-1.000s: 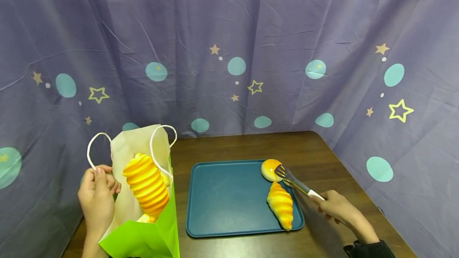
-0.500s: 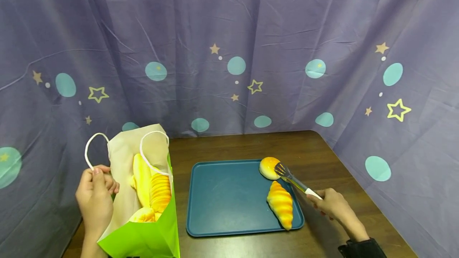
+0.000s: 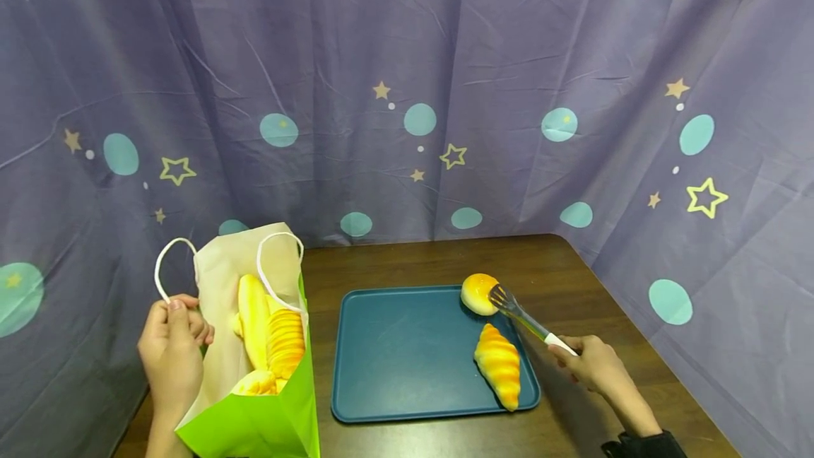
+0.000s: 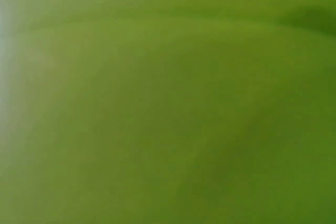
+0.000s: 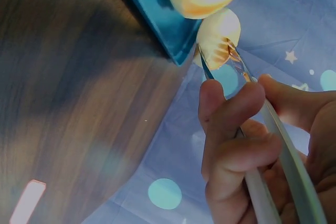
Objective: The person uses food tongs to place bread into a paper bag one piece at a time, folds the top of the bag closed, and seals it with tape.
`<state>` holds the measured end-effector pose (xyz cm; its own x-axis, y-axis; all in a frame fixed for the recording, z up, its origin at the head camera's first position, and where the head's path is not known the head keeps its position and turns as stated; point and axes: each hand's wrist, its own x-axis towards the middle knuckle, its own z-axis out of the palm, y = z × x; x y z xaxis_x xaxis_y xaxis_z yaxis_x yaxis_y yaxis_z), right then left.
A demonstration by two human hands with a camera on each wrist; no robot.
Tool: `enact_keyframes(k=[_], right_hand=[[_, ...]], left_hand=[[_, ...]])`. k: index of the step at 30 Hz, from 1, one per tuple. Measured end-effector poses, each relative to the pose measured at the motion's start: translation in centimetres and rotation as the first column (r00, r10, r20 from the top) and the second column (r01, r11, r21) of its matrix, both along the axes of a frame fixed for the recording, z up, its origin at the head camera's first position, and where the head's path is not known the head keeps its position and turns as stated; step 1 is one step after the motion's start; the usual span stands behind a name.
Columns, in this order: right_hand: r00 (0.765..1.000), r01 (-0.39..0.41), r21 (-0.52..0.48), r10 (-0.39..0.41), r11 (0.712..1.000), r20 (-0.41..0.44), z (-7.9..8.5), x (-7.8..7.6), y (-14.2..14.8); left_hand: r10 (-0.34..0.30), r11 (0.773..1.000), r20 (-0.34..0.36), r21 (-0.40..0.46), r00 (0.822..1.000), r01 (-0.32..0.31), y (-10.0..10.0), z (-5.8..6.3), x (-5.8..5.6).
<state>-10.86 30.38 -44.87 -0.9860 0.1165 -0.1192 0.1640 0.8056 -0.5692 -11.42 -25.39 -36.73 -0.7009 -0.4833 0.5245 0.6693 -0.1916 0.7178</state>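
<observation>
My left hand (image 3: 170, 345) pinches one white cord handle (image 3: 167, 260) of a green paper bag (image 3: 273, 423), seen in the head view. Several bread pieces, including a ridged loaf (image 3: 285, 345) and a long yellow loaf (image 3: 253, 320), lie inside the bag. In my right hand (image 3: 591, 362) I hold tongs (image 3: 531, 324), their tips closed around a round bun (image 3: 478, 294) at the far right corner of the blue tray (image 3: 407, 359). A croissant-shaped bread (image 3: 498, 366) lies on the tray's right side. Blurred green bag surface (image 4: 168, 103) fills the left wrist view.
Brown table (image 3: 394, 260) surrounds the tray, its right edge slanting past my right arm. A purple curtain (image 3: 356, 55) with stars and dots hangs behind it. The bag stands left of the tray.
The ridged loaf, upright high in the bag mouth at first, has dropped lower among the other breads. The bun has risen slightly with the tongs. My left hand has stayed on the handle.
</observation>
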Motion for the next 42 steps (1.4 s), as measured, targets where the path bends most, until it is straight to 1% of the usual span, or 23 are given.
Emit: enact_keyframes(k=[4, 8, 11, 14, 18, 21, 23, 27, 29, 32, 34, 36, 37, 40, 42], right_hand=[[1.000, -0.028, -0.016, 0.027, 0.999, -0.012, 1.0, 0.3, -0.6], [0.998, -0.060, -0.042, 0.059, 0.997, -0.013, 2.4, 0.8, -1.5], [0.993, -0.105, -0.054, 0.102, 0.993, -0.057, 3.6, 1.4, -2.6], [0.980, -0.172, -0.075, 0.163, 0.982, -0.116, 4.8, 2.1, -3.7], [0.943, -0.294, -0.132, 0.264, 0.947, -0.203, 6.2, 2.9, -5.1], [0.902, -0.389, -0.168, 0.338, 0.906, -0.269, 7.1, 3.4, -6.2], [0.874, -0.448, -0.190, 0.383, 0.873, -0.300, 7.6, 3.7, -7.0], [0.834, -0.536, -0.254, 0.457, 0.806, -0.310, 8.7, 4.4, -8.7], [0.812, -0.577, -0.291, 0.494, 0.764, -0.311, 9.3, 4.7, -9.5], [0.776, -0.629, -0.317, 0.542, 0.710, -0.323, 10.1, 5.0, -10.8], [0.757, -0.653, -0.346, 0.571, 0.674, -0.317, 10.7, 5.2, -11.6], [0.732, -0.682, -0.356, 0.603, 0.639, -0.319, 11.2, 5.4, -12.4], [0.723, -0.690, -0.370, 0.615, 0.622, -0.314, 11.4, 5.5, -12.9], [0.690, -0.718, -0.407, 0.653, 0.564, -0.312, 11.7, 5.5, -14.4], [0.683, -0.720, -0.427, 0.667, 0.547, -0.298, 11.8, 5.4, -15.5]], left_hand=[[0.021, 1.000, 0.021, 0.001, 1.000, -0.021, 0.0, 0.0, 0.2], [0.042, 0.999, 0.044, -0.010, 0.998, -0.042, 0.1, 0.2, 0.3], [0.062, 0.998, 0.072, -0.014, 0.996, -0.061, 0.1, 0.3, 0.3], [0.066, 0.998, 0.076, -0.016, 0.995, -0.065, 0.1, 0.2, 0.4], [0.062, 0.998, 0.068, -0.019, 0.996, -0.060, 0.0, 0.1, 0.4], [0.056, 0.998, 0.060, -0.016, 0.997, -0.055, 0.0, 0.1, 0.4], [0.052, 0.999, 0.054, -0.012, 0.997, -0.052, 0.0, 0.1, 0.4], [0.045, 0.999, 0.045, -0.006, 0.998, -0.045, 0.0, 0.1, 0.4], [0.046, 0.999, 0.043, -0.007, 0.998, -0.045, 0.0, 0.2, 0.3], [0.041, 0.999, 0.039, -0.008, 0.998, -0.041, 0.1, 0.2, 0.3], [0.034, 0.999, 0.030, -0.010, 0.999, -0.034, 0.1, 0.2, 0.3], [0.023, 1.000, 0.019, -0.009, 1.000, -0.023, 0.1, 0.2, 0.3], [0.023, 1.000, 0.018, -0.011, 1.000, -0.023, 0.1, 0.2, 0.3], [0.037, 0.999, 0.036, -0.019, 0.999, -0.036, 0.1, 0.1, 0.3], [0.049, 0.999, 0.055, -0.024, 0.997, -0.048, 0.2, 0.1, 0.3]])
